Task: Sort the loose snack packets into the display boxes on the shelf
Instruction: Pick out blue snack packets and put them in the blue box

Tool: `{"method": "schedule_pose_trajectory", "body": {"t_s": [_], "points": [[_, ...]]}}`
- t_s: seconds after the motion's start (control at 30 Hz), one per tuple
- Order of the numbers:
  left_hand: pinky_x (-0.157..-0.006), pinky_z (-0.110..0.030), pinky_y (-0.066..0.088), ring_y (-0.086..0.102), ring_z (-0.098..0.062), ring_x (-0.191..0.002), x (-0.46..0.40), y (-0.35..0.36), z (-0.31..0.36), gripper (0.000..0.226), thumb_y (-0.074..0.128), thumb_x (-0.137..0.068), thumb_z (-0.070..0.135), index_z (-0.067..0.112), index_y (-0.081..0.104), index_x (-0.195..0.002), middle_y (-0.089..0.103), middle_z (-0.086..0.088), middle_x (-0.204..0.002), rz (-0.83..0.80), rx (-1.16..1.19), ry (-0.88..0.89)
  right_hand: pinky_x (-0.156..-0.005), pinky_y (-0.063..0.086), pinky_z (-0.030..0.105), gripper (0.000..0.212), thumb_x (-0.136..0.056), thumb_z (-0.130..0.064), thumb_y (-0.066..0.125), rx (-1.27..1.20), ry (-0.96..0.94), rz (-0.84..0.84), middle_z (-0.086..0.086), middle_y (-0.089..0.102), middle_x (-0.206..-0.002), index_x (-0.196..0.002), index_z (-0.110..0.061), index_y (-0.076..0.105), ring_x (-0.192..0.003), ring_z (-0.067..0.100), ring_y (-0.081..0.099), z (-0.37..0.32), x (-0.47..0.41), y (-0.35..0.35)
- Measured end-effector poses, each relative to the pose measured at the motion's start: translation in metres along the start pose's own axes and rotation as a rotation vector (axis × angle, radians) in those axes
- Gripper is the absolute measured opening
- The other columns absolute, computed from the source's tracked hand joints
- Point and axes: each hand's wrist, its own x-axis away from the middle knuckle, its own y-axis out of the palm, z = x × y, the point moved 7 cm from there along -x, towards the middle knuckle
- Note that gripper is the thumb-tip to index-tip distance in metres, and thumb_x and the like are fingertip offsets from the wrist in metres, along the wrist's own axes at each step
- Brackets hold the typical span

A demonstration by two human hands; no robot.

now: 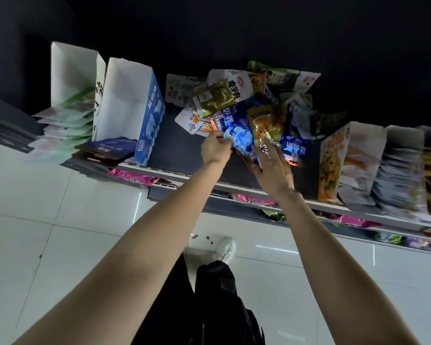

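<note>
2 hands at pile: left hand pinches glossy blue foil packet; blue-printed cardboard display box lies leftward; right hand splayed, empty.

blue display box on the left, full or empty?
Nearly empty. The blue box shows bare white inner walls, with only a few dark blue packets lying at its front.
</note>
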Motion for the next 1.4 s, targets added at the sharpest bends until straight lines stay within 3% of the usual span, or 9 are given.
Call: {"method": "schedule_pose_trajectory", "body": {"t_s": [0.2,0.43,0.6,0.73,0.9,1.03,1.1,1.2,1.4], "points": [[-0.073,-0.031,0.058,0.064,-0.025,-0.098,0.041,-0.066,0.012,0.013,0.056,-0.091,0.005,0.010,0.049,-0.100,0.060,-0.012,-0.108,-0.035,0.202,0.097,-0.093,0.044,0.040,0.039,-0.092,-0.031,0.057,-0.509,0.056,0.269,0.006,0.054,-0.128,-0.128,-0.016,0.054,-0.114,0.025,0.052,-0.011,0.023,-0.036],[-0.057,-0.014,0.051,0.065,-0.013,-0.070,0.088,-0.152,0.022,0.011,0.058,-0.091,0.004,0.013,0.052,-0.092,0.065,-0.009,-0.089,0.024,0.222,0.163,-0.072,0.055,0.027,0.039,-0.089,-0.027,0.064,-1.326,0.217,-0.004,-0.001,0.068,-0.101,-0.122,-0.010,0.052,-0.095,0.019,0.067,-0.101,0.034,-0.047],[-0.072,-0.020,0.053,0.066,-0.006,-0.077,0.109,-0.214,0.057,0.017,0.062,-0.090,0.019,0.012,0.058,-0.105,0.068,0.004,-0.089,0.078,-0.186,0.512,-0.061,0.057,0.027,0.013,-0.086,-0.015,0.068,-1.201,0.032,0.261,-0.009,0.069,-0.084,-0.092,-0.023,0.060,-0.070,0.009,0.069,-0.150,0.050,-0.092],[-0.087,-0.026,0.046,0.062,-0.008,-0.095,0.110,-0.266,0.064,0.028,0.063,-0.088,0.027,0.015,0.059,-0.113,0.068,0.008,-0.101,0.187,-0.545,0.742,-0.059,0.057,0.023,0.013,-0.087,-0.012,0.066,-1.184,-0.010,0.432,-0.012,0.068,-0.082,-0.094,-0.021,0.059,-0.066,0.004,0.068,-0.183,0.056,-0.101],[-0.089,-0.037,0.041,0.060,-0.026,-0.102,0.087,-0.272,0.036,0.048,0.081,-0.068,0.029,0.017,0.065,-0.112,0.068,-0.003,-0.106,0.045,-1.023,0.848,-0.062,0.057,0.021,0.026,-0.092,-0.013,0.060,-1.131,0.019,0.503,-0.003,0.068,-0.088,-0.116,-0.004,0.057,-0.073,0.001,0.068,-0.224,0.033,-0.080],[-0.080,-0.035,0.044,0.062,-0.025,-0.086,0.076,-0.277,0.041,0.023,0.078,-0.070,0.013,0.020,0.073,-0.091,0.071,0.001,-0.088,0.158,-1.032,0.942,-0.054,0.051,0.023,0.023,-0.097,-0.014,0.051,-0.672,-0.195,0.513,0.004,0.066,-0.077,-0.114,-0.002,0.059,-0.061,0.012,0.059,-0.264,0.014,-0.063],[-0.077,-0.034,0.042,0.062,-0.023,-0.082,0.073,-0.277,0.043,0.015,0.075,-0.074,0.013,0.021,0.073,-0.086,0.071,0.002,-0.083,0.184,-1.010,0.977,-0.054,0.053,0.034,0.019,-0.095,-0.010,0.051,-0.504,-0.326,0.466,0.007,0.068,-0.076,-0.107,-0.004,0.064,-0.060,0.017,0.060,-0.280,0.008,-0.048],[-0.075,-0.032,0.036,0.060,-0.021,-0.081,0.073,-0.277,0.044,0.009,0.072,-0.077,0.016,0.022,0.071,-0.083,0.070,0.005,-0.083,0.235,-1.005,1.028,-0.071,0.053,0.030,0.017,-0.088,-0.008,0.057,-0.348,-0.482,0.409,0.005,0.070,-0.087,-0.097,-0.008,0.071,-0.083,0.025,0.061,-0.291,0.005,-0.026],[-0.088,-0.032,0.032,0.045,-0.021,-0.108,0.073,-0.273,0.047,0.051,0.070,-0.064,0.006,0.018,0.058,-0.112,0.057,-0.001,-0.118,0.266,-1.000,0.990,-0.080,0.042,0.033,0.025,-0.083,-0.014,0.058,-0.101,-0.607,0.337,0.008,0.059,-0.093,-0.104,-0.014,0.073,-0.091,0.030,0.051,-0.278,0.001,-0.012]]}}
